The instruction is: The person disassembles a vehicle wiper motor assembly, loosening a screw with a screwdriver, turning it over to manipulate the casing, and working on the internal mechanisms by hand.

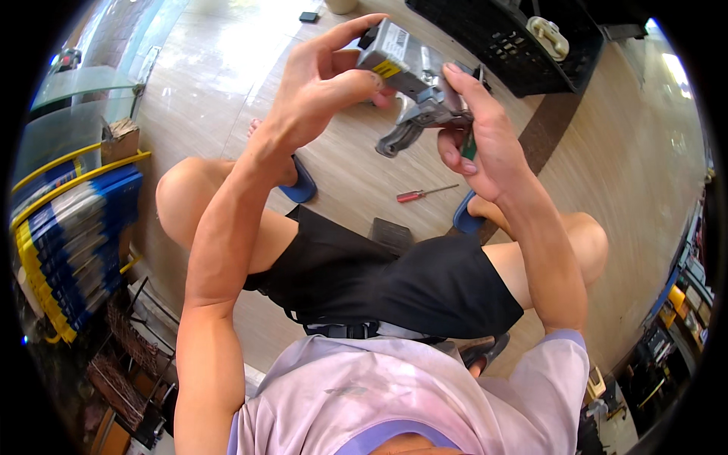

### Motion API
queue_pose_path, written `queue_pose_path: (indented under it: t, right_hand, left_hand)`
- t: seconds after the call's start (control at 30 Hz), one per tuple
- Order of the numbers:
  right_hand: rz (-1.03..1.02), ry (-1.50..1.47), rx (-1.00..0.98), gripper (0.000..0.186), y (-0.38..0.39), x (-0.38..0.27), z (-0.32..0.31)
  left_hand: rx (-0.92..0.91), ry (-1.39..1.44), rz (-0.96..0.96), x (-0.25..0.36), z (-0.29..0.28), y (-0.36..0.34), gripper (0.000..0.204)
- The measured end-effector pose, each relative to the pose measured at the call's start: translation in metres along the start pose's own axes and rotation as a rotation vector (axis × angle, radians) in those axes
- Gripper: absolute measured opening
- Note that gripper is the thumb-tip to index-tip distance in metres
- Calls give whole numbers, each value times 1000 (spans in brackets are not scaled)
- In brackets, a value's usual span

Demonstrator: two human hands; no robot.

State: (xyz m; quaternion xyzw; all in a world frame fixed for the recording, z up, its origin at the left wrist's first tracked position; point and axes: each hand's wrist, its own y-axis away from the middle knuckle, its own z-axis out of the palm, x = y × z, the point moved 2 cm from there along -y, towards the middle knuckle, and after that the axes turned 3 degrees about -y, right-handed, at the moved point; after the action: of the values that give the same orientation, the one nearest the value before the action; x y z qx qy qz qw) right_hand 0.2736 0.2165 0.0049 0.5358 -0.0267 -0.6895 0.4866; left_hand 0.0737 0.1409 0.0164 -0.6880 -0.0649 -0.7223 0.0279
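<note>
Held up in front of me is a grey metal device (413,72), boxy at one end with a white label and a yellow sticker, and with a curved metal lever hanging below. My left hand (322,87) is closed round its boxy end, thumb along the near side. My right hand (489,140) has its thumb pressed on the device's right part. In the curled fingers of that hand is a slim green-handled tool (469,144); its tip is hidden against the device, so its exact kind cannot be told.
A red-handled screwdriver (413,196) lies on the tiled floor between my feet, near a dark flat block (392,233). A black crate (493,49) holding an off-white part (547,38) stands at the far right. On the left is a yellow rack (125,161) with blue packages.
</note>
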Motion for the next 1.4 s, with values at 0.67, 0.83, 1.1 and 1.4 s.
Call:
queue_pose_path:
  t: [0.67, 0.83, 1.1, 1.4]
  right_hand:
    - [332, 650, 441, 43, -105, 173, -165]
    - [185, 378, 645, 56, -130, 241, -190]
    - [-149, 821, 837, 51, -138, 272, -207]
    - [220, 1202, 504, 59, -154, 166, -254]
  left_hand:
    - [-324, -1304, 201, -16, 18, 47, 33]
    - [-334, -1375, 239, -15, 15, 59, 19]
    - [-290, -1393, 300, -17, 10, 70, 15]
    - [-471, -1498, 173, -28, 2, 55, 24]
